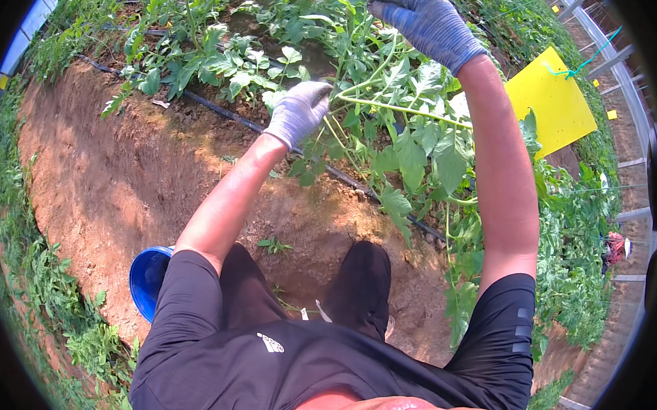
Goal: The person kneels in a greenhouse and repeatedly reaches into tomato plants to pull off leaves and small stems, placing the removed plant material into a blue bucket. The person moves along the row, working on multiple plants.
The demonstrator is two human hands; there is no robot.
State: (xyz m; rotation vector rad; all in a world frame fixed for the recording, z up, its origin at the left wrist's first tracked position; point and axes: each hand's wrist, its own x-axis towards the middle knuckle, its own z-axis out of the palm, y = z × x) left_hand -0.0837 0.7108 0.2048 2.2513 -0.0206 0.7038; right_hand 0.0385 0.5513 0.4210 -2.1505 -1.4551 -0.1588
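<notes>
My left hand (301, 114), in a grey knit work glove, pinches a tomato plant near the fork of a pale green stem (401, 110). Its thumb and fingers meet at that spot. My right hand (426, 26) is raised at the top of the view in a darker blue-grey glove. Those fingers curl towards one another beside the upper foliage, and whether anything thin lies between them is hidden. Broad tomato leaves (411, 154) hang below the stem, between my two forearms.
A black drip hose (225, 111) runs along the soil bed (101, 160). A blue bucket (147, 281) stands by my left elbow. To the right, a yellow sticky trap (552, 104) hangs on green twine (594, 57). Further plant rows (572, 255) and greenhouse framing (625, 82) lie beyond.
</notes>
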